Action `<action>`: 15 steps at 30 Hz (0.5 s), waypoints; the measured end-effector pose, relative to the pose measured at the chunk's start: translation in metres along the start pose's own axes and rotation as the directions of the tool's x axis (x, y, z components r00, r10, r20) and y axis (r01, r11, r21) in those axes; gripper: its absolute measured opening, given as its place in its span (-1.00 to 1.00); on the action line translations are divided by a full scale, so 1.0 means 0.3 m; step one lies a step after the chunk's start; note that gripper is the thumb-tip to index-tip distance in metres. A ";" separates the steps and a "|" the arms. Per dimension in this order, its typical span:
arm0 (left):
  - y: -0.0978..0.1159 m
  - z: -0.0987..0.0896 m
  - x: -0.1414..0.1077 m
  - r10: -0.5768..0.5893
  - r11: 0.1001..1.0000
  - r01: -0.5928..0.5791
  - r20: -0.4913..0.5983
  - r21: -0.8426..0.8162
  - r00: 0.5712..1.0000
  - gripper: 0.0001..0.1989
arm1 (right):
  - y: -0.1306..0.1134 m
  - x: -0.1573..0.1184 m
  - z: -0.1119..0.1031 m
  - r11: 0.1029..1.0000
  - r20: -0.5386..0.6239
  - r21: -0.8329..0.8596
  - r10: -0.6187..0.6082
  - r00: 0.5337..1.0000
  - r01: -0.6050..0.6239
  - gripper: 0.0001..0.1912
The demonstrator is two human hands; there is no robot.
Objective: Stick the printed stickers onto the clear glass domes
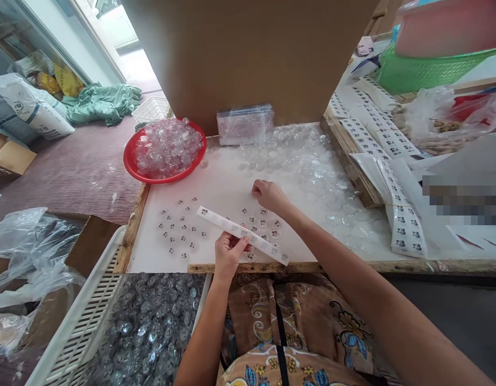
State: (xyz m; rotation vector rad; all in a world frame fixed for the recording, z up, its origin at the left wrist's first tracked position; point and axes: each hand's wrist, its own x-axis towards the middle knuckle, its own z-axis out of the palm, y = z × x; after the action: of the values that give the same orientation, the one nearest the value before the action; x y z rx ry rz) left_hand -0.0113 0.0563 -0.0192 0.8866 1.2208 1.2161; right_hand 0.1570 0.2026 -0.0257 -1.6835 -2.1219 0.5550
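Observation:
My left hand (233, 252) pinches a white paper strip of small printed stickers (219, 220) near its middle, held slantwise over the white tabletop (151, 209) by its front edge. Beyond the strip, my right hand (270, 195) is over the middle of the table with its fingers curled together; whether anything is between the fingertips is hidden. Small clear discs bearing dark printed figures (183, 227) lie in a group left of the strip, and more lie under and behind it. Plain clear discs (312, 161) are spread across the back and right of the table.
A red basin (129, 155) heaped with clear pieces stands at the back left. A cardboard box (248, 59) rises behind the table. Sticker strips (400, 214) lie beyond a wooden rail (352, 166). Below the left front is a white crate (91, 305) of clear pieces.

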 end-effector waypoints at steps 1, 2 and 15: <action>0.001 0.000 0.000 -0.001 1.000 0.001 -0.001 0.001 1.000 -0.60 | -0.001 0.000 0.000 1.000 -0.002 0.002 0.006 1.000 -0.006 -0.88; 0.001 0.000 0.000 -0.002 1.000 0.002 -0.002 0.003 1.000 -0.60 | -0.002 -0.001 0.000 1.000 -0.004 0.002 0.012 1.000 -0.012 -0.87; -0.006 -0.003 0.002 -0.006 1.000 0.006 0.014 -0.011 1.000 -0.62 | -0.020 -0.014 -0.011 0.996 0.034 -0.067 0.064 0.997 -0.062 -0.87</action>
State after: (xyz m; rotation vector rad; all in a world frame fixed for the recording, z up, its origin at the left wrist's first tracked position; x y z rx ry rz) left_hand -0.0118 0.0565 -0.0211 0.8808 1.2039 1.2089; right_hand 0.1547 0.1975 -0.0199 -1.7948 -2.1409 0.5428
